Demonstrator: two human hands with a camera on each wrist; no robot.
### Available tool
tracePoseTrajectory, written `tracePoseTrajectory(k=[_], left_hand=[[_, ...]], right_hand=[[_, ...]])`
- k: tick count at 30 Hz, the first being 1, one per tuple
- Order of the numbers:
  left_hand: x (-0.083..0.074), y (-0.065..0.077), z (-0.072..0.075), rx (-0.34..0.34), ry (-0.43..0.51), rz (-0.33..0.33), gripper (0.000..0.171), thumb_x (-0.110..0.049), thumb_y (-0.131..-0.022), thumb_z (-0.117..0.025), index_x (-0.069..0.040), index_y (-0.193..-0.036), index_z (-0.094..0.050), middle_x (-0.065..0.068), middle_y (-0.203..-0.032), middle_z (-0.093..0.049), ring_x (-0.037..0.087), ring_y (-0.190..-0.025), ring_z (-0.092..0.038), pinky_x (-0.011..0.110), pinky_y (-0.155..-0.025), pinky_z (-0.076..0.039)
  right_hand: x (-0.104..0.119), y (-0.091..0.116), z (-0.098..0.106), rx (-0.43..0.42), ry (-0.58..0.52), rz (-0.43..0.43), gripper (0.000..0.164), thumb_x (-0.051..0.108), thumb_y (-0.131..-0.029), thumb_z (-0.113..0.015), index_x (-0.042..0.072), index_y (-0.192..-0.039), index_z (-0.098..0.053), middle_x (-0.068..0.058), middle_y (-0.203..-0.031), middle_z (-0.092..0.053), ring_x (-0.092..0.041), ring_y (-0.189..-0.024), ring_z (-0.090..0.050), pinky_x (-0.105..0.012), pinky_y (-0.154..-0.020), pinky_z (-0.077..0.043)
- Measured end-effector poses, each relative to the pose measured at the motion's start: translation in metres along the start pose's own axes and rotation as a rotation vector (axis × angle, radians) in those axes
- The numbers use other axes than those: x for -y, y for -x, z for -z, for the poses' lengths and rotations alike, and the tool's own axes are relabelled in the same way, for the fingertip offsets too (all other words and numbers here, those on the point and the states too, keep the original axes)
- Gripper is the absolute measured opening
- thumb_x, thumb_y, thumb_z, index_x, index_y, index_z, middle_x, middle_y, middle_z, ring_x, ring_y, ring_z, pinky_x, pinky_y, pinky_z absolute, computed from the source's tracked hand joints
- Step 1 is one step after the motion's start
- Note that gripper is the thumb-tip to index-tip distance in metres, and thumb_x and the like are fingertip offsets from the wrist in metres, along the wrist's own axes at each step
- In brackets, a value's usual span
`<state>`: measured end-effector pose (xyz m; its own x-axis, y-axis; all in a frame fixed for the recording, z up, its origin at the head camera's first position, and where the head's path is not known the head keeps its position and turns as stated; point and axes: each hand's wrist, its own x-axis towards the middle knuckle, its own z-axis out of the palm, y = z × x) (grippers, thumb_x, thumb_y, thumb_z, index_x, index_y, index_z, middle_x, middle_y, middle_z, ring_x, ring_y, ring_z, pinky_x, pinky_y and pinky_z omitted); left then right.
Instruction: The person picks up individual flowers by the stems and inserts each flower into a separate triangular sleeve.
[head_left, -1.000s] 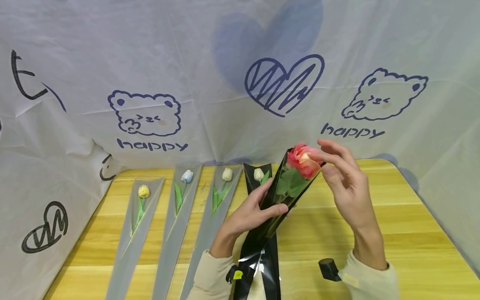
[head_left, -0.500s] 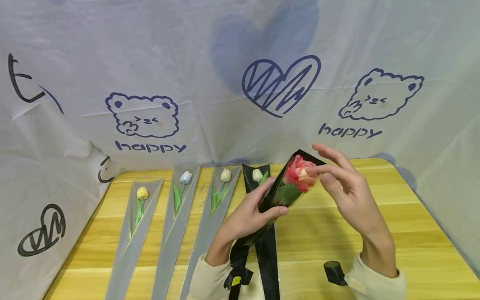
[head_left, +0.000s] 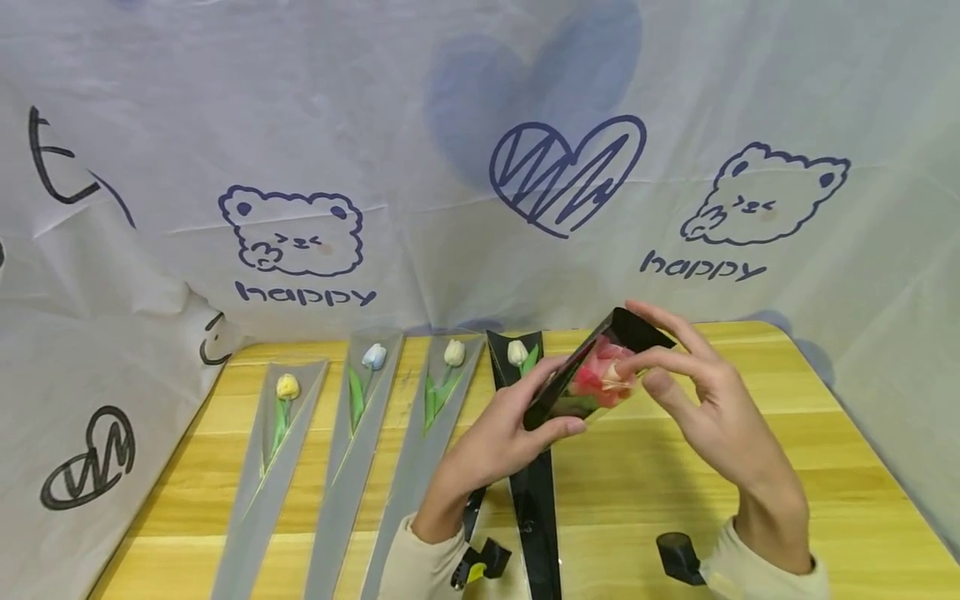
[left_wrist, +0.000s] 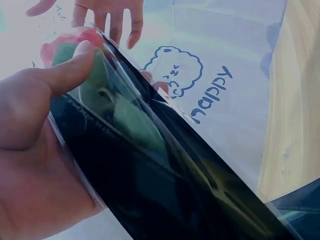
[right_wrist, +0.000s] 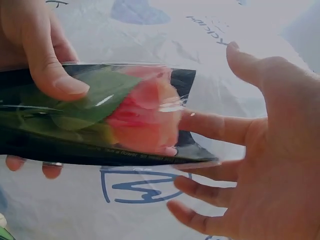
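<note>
A pink-red rose (right_wrist: 145, 115) with green leaves sits inside a black sleeve (left_wrist: 125, 185) with a clear front. My left hand (head_left: 491, 442) grips this sleeve below the bloom, thumb over the clear front and fingers behind. The mouth of the sleeve faces up and right, its black back edge standing beyond the petals. At that mouth is my right hand (head_left: 723, 408), the index finger extended to the bloom and the other fingers spread outside the sleeve. In the right wrist view the index fingertip (right_wrist: 190, 120) meets the petal edge. The lower stem is hidden.
On the wooden table (head_left: 750, 467) lie wrapped tulips in a row: yellow (head_left: 287, 385), pale blue (head_left: 374, 356) and white (head_left: 453, 352) in grey sleeves. Another white tulip (head_left: 517, 353) lies in a black sleeve under the held rose. A printed cloth (head_left: 420, 242) hangs behind.
The sleeve has tilted so its mouth turns toward the head camera. The bloom now sits lower inside it, with the right index finger staying at the petals.
</note>
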<state>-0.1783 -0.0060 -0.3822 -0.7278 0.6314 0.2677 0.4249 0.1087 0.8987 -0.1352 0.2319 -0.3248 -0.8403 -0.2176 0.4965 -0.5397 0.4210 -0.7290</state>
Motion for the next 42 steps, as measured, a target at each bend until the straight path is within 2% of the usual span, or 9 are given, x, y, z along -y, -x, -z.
tracePoseTrajectory(k=[2, 5, 9, 12, 16, 23, 32, 36, 42], left_hand=[[0.001, -0.001, -0.001, -0.003, 0.017, 0.007, 0.061, -0.024, -0.103, -0.066, -0.029, -0.155, -0.037, 0.001, -0.132, -0.061, 0.012, -0.102, -0.063, 0.032, -0.084, -0.054], [0.003, -0.003, 0.000, -0.027, 0.070, 0.023, 0.062, -0.026, -0.103, -0.066, -0.028, -0.157, -0.036, 0.000, -0.137, -0.058, 0.012, -0.110, -0.061, 0.032, -0.092, -0.052], [0.002, -0.006, 0.005, -0.097, 0.239, 0.035, 0.066, -0.020, -0.103, -0.065, -0.028, -0.160, -0.033, 0.001, -0.148, -0.052, 0.016, -0.124, -0.057, 0.036, -0.103, -0.048], [-0.001, -0.010, 0.008, -0.142, 0.359, 0.055, 0.064, -0.017, -0.103, -0.064, -0.029, -0.159, -0.034, 0.006, -0.147, -0.052, 0.023, -0.117, -0.064, 0.039, -0.101, -0.051], [-0.002, -0.016, 0.009, -0.166, 0.424, 0.099, 0.060, -0.019, -0.104, -0.063, -0.030, -0.157, -0.037, 0.008, -0.142, -0.055, 0.024, -0.108, -0.070, 0.036, -0.096, -0.053], [0.023, -0.044, -0.014, -0.143, 0.734, 0.221, 0.042, -0.024, -0.106, -0.059, -0.022, -0.147, -0.047, 0.016, -0.116, -0.065, 0.038, -0.095, -0.074, 0.038, -0.078, -0.060], [0.076, -0.087, -0.060, -0.283, 0.890, 0.509, 0.027, -0.028, -0.103, -0.065, -0.015, -0.127, -0.060, 0.004, -0.098, -0.068, 0.015, -0.084, -0.068, 0.031, -0.075, -0.056], [0.098, -0.099, -0.076, -0.339, 0.869, 0.608, 0.027, -0.023, -0.101, -0.068, -0.009, -0.123, -0.062, 0.009, -0.100, -0.070, 0.016, -0.080, -0.067, 0.032, -0.072, -0.056], [0.113, -0.100, -0.087, -0.356, 0.507, 0.712, 0.061, -0.016, -0.098, -0.071, 0.001, -0.150, -0.043, 0.017, -0.123, -0.065, 0.028, -0.077, -0.070, 0.043, -0.069, -0.060]], right_hand=[[-0.002, 0.000, 0.001, -0.055, -0.069, 0.009, 0.022, -0.001, -0.102, -0.056, 0.006, -0.110, -0.075, -0.007, -0.156, -0.045, -0.024, -0.146, -0.035, -0.047, -0.114, -0.034], [-0.007, 0.001, 0.003, -0.206, -0.252, 0.046, 0.025, -0.007, -0.101, -0.053, -0.008, -0.122, -0.067, -0.017, -0.151, -0.049, -0.028, -0.141, -0.041, -0.025, -0.104, -0.042], [-0.014, 0.004, 0.014, -0.462, -0.485, 0.098, 0.028, -0.008, -0.102, -0.051, -0.019, -0.126, -0.058, -0.026, -0.138, -0.057, -0.032, -0.128, -0.052, -0.025, -0.093, -0.051], [-0.018, 0.009, 0.026, -0.627, -0.552, 0.085, 0.029, -0.003, -0.103, -0.055, -0.022, -0.124, -0.057, -0.029, -0.130, -0.060, -0.033, -0.119, -0.057, -0.027, -0.088, -0.054], [-0.020, 0.013, 0.038, -0.787, -0.578, -0.003, 0.035, 0.006, -0.102, -0.062, -0.023, -0.121, -0.058, -0.030, -0.126, -0.060, -0.034, -0.115, -0.058, -0.027, -0.083, -0.056], [-0.028, 0.014, 0.052, -0.918, -0.608, -0.116, 0.039, 0.013, -0.099, -0.068, -0.022, -0.117, -0.061, -0.026, -0.122, -0.063, -0.033, -0.110, -0.060, -0.028, -0.075, -0.058], [-0.040, 0.018, 0.063, -0.971, -0.574, -0.184, 0.037, 0.017, -0.100, -0.068, -0.015, -0.119, -0.065, -0.022, -0.122, -0.064, -0.029, -0.111, -0.059, -0.025, -0.073, -0.056], [-0.042, 0.019, 0.064, -0.968, -0.552, -0.207, 0.036, 0.016, -0.100, -0.068, -0.014, -0.119, -0.065, -0.020, -0.122, -0.064, -0.027, -0.111, -0.058, -0.025, -0.073, -0.054], [-0.043, 0.018, 0.063, -0.965, -0.615, -0.202, 0.037, 0.012, -0.097, -0.072, -0.018, -0.117, -0.064, -0.022, -0.119, -0.064, -0.029, -0.107, -0.060, -0.026, -0.069, -0.056]])
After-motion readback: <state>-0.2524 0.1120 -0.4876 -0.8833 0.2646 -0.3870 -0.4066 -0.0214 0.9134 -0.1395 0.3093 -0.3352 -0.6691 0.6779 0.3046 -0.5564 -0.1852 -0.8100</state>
